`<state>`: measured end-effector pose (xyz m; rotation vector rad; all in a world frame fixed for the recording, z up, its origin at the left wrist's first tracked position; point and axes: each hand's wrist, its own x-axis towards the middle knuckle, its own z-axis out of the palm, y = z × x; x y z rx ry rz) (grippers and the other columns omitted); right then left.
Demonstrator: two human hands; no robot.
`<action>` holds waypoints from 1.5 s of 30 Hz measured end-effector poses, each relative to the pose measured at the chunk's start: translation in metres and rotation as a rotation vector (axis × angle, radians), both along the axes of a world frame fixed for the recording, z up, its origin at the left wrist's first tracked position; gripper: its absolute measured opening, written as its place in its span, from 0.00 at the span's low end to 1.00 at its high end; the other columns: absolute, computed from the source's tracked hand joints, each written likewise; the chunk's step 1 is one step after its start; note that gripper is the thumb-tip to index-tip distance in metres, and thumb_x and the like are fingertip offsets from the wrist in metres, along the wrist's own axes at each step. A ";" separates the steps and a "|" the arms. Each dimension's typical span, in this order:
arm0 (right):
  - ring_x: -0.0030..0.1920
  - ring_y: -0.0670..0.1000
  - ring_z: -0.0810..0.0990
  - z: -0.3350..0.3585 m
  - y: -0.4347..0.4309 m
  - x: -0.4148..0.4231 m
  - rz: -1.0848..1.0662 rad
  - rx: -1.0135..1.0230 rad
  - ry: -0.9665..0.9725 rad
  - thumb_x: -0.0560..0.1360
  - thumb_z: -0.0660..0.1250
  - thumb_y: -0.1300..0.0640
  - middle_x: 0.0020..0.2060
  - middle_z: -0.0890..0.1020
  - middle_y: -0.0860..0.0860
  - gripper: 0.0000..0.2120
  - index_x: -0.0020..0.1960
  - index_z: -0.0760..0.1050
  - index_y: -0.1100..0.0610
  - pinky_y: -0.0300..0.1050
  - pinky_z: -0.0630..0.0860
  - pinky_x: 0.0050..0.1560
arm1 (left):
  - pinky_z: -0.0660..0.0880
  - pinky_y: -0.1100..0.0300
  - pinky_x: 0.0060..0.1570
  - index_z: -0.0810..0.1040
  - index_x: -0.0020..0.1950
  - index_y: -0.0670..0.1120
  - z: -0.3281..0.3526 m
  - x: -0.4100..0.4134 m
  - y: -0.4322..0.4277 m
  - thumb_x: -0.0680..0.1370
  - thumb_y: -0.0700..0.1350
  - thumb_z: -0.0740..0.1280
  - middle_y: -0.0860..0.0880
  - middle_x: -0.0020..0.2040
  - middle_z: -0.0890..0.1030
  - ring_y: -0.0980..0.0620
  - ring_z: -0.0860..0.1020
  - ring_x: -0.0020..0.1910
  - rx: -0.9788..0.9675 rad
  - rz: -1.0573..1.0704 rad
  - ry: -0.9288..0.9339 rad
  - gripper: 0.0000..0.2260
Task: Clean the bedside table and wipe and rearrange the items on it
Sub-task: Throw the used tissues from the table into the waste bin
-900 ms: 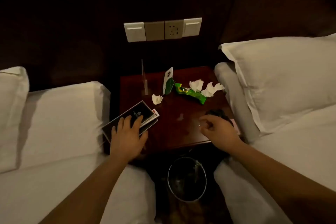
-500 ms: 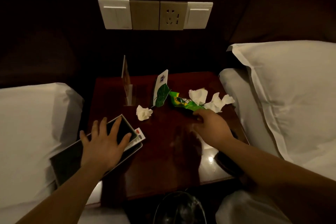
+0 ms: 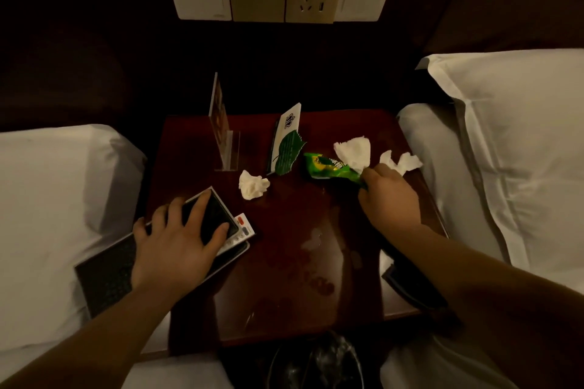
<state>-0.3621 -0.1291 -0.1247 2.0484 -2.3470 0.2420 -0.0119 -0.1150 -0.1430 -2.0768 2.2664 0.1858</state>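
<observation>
The right hand (image 3: 388, 199) is curled at the right end of a green snack wrapper (image 3: 328, 167) and seems to pinch it, though the fingertips are hidden. This is toward the back right of the bedside table (image 3: 278, 300). The left hand (image 3: 177, 243) lies flat with its fingers spread, pressing on a dark folder (image 3: 107, 275) that overhangs the table's left edge. A remote control (image 3: 241, 229) pokes out from under the folder's upper cover. One crumpled tissue (image 3: 252, 188) lies near the table's middle and two more (image 3: 354, 151) (image 3: 401, 161) by its back right corner. A leaf-shaped card (image 3: 287, 148) and a clear sign holder (image 3: 222, 133) stand toward the back. Wet smears (image 3: 316, 262) show on the front half of the table. A dark object (image 3: 407, 287) sits at the table's front right edge, a bin (image 3: 316, 363) sits below its front, and white pillows (image 3: 47, 199) (image 3: 521, 136) flank it.
</observation>
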 end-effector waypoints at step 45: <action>0.45 0.43 0.80 -0.007 0.204 0.084 0.162 0.272 -0.896 0.74 0.67 0.51 0.45 0.78 0.40 0.10 0.54 0.76 0.43 0.31 0.76 0.43 | 0.61 0.33 0.66 0.50 0.79 0.60 -0.011 0.002 -0.001 0.77 0.71 0.42 0.40 0.74 0.67 0.36 0.66 0.70 -0.089 -0.017 0.004 0.32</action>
